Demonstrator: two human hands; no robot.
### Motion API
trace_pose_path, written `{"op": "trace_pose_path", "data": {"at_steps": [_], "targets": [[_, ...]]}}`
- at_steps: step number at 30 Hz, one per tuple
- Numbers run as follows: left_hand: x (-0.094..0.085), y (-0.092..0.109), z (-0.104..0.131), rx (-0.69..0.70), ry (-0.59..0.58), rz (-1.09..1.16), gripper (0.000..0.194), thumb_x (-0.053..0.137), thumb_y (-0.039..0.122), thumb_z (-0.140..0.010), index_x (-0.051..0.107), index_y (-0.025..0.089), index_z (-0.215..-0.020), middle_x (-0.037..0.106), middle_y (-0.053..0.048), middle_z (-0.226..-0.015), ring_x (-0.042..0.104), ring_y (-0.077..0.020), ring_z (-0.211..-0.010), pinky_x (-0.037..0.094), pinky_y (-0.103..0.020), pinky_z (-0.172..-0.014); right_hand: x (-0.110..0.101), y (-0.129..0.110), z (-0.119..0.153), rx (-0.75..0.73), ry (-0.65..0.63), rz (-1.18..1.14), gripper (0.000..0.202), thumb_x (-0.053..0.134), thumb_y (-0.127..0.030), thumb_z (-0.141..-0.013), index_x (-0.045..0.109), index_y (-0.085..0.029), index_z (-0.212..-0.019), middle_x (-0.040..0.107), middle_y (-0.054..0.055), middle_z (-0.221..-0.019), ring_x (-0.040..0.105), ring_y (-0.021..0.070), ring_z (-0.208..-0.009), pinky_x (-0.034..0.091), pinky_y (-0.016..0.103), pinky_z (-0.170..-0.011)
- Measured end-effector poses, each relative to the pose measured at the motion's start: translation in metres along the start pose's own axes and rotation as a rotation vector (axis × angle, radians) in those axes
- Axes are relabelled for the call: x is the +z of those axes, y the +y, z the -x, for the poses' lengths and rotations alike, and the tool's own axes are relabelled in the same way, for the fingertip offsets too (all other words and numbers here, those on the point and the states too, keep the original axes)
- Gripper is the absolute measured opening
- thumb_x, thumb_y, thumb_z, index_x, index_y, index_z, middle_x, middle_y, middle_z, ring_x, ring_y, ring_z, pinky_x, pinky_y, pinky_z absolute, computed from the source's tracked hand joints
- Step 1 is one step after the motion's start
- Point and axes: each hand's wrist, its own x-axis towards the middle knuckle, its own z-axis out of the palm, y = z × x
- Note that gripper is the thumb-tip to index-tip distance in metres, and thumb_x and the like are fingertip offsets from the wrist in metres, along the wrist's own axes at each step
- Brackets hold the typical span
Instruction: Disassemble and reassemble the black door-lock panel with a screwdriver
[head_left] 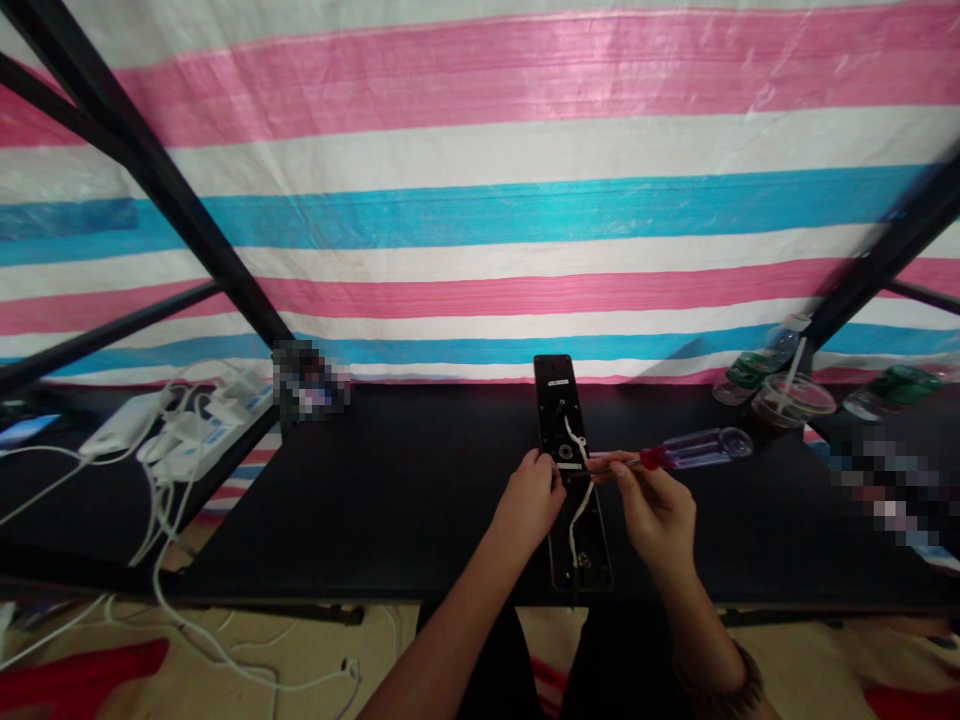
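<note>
A long black panel (556, 400) lies on the black table, its inner side up, with a white cable (577, 525) running along it. My left hand (531, 500) rests against the panel's left edge near the middle, fingers curled; what they grip, if anything, is hidden. With closed fingers, my right hand (660, 515) holds a screwdriver (694, 449) by its shaft, close to the red collar. The clear handle points right, and the shaft reaches left over the panel. Its tip is too small to make out.
White power strips (202, 445) with tangled cords lie at the left. At the right stand a plastic cup with a straw (793, 402) and a bottle (757, 365); another bottle (892, 388) lies beyond. Black frame bars (180, 215) rise before a striped sheet (480, 220).
</note>
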Motion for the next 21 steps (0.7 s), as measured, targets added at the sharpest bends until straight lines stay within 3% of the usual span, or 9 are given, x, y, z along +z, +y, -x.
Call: {"op": "trace_pose_path", "data": {"at_steps": [9,17,21], "targets": [[-0.004,-0.007,-0.007,0.057,-0.064,-0.029,0.009,0.058,0.011,-0.081,0.058,0.019,-0.078,0.062,-0.007,-0.092,0.064,-0.0225,-0.082,0.048,-0.033,-0.074,-0.023,0.020,0.005,0.141,0.264,-0.077,0.021,0.070,-0.038,-0.090,0.074,-0.018,-0.087,0.077,0.006,-0.084,0.074,0.0210,-0.073,0.060,0.034,-0.071],[0.002,-0.020,-0.001,0.128,0.027,0.122,0.013,0.058,0.008,-0.077,0.055,0.020,-0.074,0.065,-0.004,-0.096,0.064,-0.0185,-0.087,0.049,-0.029,-0.079,-0.034,0.034,0.004,0.235,0.460,-0.393,0.025,0.080,-0.039,-0.081,0.072,-0.016,-0.083,0.075,0.003,-0.078,0.076,0.0211,-0.073,0.062,0.032,-0.067],[0.005,-0.040,0.004,0.103,0.098,0.203,0.011,0.057,0.010,-0.080,0.059,0.019,-0.075,0.069,-0.002,-0.088,0.067,-0.0153,-0.080,0.051,-0.026,-0.074,-0.044,0.049,0.006,0.310,0.538,-0.474,0.028,0.084,-0.040,-0.076,0.072,-0.015,-0.082,0.075,0.003,-0.076,0.078,0.0207,-0.074,0.062,0.027,-0.066]]}}
